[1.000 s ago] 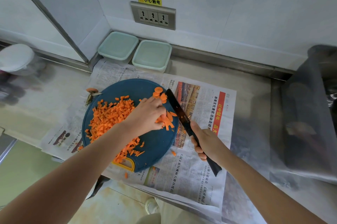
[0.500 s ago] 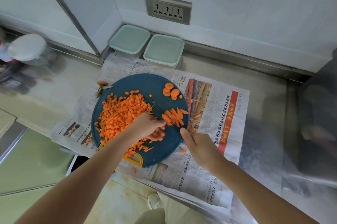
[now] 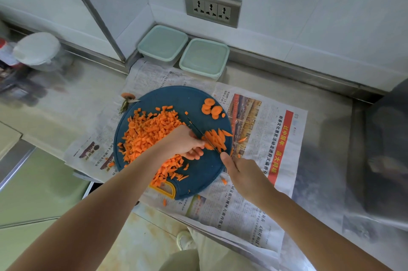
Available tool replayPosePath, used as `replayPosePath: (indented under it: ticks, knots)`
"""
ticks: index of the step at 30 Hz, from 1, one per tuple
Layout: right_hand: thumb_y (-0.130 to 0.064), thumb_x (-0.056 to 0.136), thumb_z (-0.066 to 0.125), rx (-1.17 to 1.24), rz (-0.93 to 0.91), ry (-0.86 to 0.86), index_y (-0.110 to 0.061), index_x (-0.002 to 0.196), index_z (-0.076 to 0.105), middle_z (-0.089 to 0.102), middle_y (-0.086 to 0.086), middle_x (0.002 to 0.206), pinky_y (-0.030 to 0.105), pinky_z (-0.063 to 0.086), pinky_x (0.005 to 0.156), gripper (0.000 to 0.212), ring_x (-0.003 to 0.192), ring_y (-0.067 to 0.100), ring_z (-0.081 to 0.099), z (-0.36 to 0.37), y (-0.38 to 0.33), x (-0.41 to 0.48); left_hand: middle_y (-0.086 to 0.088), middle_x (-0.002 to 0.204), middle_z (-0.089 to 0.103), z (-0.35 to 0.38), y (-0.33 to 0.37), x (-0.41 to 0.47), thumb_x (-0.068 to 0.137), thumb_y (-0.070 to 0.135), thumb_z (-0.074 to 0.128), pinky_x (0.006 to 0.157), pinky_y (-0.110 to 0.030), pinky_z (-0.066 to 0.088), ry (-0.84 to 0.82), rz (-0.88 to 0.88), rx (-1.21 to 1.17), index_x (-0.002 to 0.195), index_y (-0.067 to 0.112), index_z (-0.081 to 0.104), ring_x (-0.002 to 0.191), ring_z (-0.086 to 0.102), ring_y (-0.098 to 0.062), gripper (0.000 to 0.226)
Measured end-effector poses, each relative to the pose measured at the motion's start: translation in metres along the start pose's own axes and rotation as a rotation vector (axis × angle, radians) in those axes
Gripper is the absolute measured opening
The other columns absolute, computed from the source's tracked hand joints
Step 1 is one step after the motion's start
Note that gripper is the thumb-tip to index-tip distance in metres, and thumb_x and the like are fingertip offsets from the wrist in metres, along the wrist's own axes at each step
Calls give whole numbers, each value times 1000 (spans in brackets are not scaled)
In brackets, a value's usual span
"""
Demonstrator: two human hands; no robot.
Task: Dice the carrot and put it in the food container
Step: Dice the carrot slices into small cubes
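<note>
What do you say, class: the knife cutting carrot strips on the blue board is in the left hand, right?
No. The head view shows the knife in the right hand; the left hand steadies the carrot strips on the blue board.

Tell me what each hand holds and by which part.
Right hand grips the knife by its handle; left hand pins the carrot strips beside its blade.

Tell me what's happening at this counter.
A person is dicing carrot on a round blue cutting board. The right hand grips a knife, its blade down across a bunch of carrot strips that the left hand holds with curled fingers. A big pile of diced carrot lies on the board's left, a few round slices at its far edge. Both food containers sit lidded by the wall.
</note>
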State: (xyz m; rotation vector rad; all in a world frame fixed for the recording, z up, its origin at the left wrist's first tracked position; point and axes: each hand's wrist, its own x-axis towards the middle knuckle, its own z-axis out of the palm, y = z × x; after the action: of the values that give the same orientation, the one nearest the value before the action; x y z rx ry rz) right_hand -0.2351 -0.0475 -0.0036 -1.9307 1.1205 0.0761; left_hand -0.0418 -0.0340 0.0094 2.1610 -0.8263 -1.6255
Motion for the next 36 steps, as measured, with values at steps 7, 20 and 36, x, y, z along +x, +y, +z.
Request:
replayPosePath:
  ticks: [7, 20, 36]
  knots:
    - [-46, 101, 25, 18, -4, 6, -14, 54, 32, 33, 1, 50, 28, 34, 56, 57, 47, 12, 35, 2, 2, -7, -11, 78, 65, 3, 3, -1, 94, 12, 59, 71, -26, 54, 7, -25, -15, 108, -10, 62, 66, 63, -19, 25]
    - [-47, 101, 19, 12, 41, 9, -13, 58, 37, 37, 3, 53, 30, 40, 61, 57, 51, 14, 39, 13, -2, -6, -8, 71, 66, 2, 1, 8, 92, 8, 61, 57, -20, 55, 30, -9, 41, 104, -11, 64, 59, 65, -14, 22]
    - [-52, 100, 21, 163, 172, -114, -15, 59, 28, 24, 0, 49, 26, 22, 44, 57, 36, 11, 20, 4, -11, 4, -17, 88, 68, 4, 4, 15, 93, 6, 58, 53, -16, 54, 37, -3, 97, 102, -11, 65, 59, 63, -13, 21]
